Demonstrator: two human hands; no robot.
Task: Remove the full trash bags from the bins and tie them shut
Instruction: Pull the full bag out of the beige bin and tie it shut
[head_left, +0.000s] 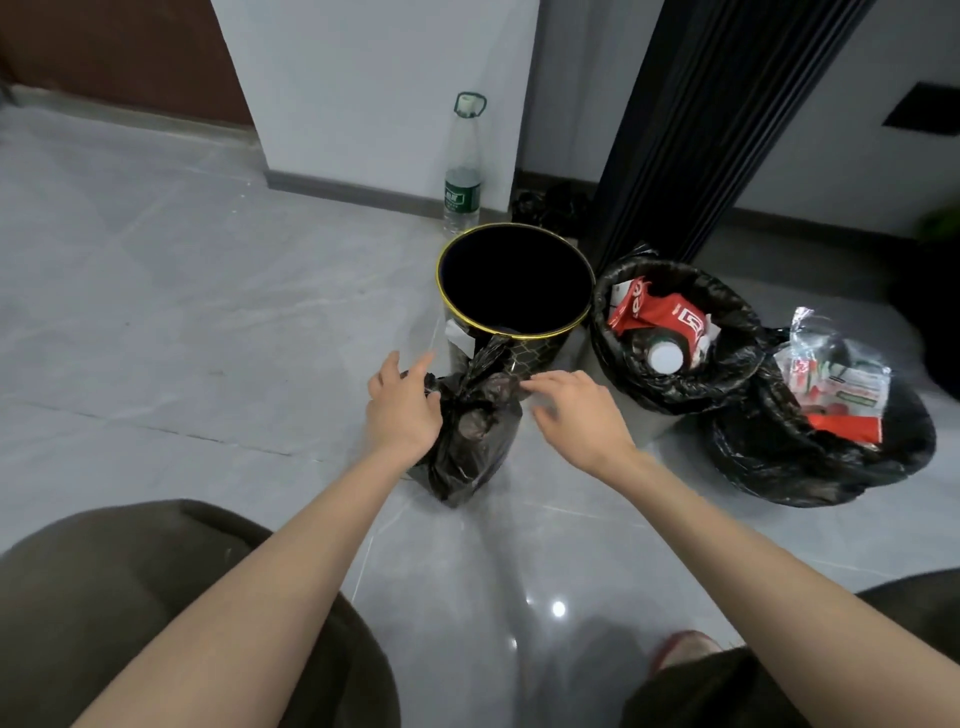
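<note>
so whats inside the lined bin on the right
A red packet and a white-capped bottle lie on top, in the black liner. Anything under them is covered.

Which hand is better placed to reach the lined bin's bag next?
Right: the right hand is open and nearer the lined bin; the left hand touches the small bag.

No wording can be read for certain. The bottle label (461, 196) and red packet (655, 315) carry white print, too blurred to read.
</note>
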